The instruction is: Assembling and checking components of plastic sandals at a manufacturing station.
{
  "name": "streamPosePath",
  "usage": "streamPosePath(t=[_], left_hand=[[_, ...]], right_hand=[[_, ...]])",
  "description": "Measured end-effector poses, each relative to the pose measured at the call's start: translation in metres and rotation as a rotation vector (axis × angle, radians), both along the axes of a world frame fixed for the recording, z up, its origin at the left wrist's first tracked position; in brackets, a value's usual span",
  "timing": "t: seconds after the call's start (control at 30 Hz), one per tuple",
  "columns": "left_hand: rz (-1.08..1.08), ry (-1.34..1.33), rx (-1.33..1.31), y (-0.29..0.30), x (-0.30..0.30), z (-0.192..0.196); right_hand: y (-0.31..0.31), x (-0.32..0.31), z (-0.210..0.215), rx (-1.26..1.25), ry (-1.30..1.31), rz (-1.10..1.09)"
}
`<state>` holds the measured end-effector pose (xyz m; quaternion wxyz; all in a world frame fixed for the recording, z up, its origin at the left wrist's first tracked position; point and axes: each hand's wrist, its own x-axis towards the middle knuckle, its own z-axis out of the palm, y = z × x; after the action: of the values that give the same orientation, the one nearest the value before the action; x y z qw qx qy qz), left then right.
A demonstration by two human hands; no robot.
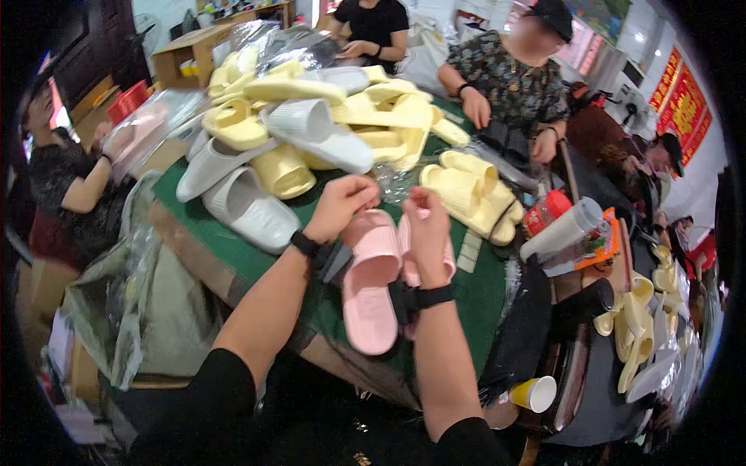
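A pair of pink slide sandals lies side by side on the green tabletop, toes away from me. At the toe of the left sandal, my left hand is closed with its fingers pinched together. My right hand is closed too, above the right sandal and partly hiding it. Whatever either hand pinches is too small to make out. Just beyond my fingers lies some crumpled clear plastic. Both my wrists wear black bands.
A heap of yellow slides and grey slides covers the far left. Beside my right hand is a banded yellow pair. A white tumbler and a yellow paper cup stand at right. Co-workers surround the table.
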<state>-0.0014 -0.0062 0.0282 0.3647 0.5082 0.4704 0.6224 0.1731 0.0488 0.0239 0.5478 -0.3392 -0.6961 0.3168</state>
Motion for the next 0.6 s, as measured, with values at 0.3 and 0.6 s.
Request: streamPosePath(t=[0.3,0.6], left_hand=[[0.071,-0.055,0.383,-0.032,-0.004,0.107],[-0.035,0.546,0.229,-0.034,-0.001,0.118]], right_hand=[[-0.066,-0.015,0.074,-0.252,0.011,0.573],[-0.105,0.044,0.159,-0.084,0.565,0.160]])
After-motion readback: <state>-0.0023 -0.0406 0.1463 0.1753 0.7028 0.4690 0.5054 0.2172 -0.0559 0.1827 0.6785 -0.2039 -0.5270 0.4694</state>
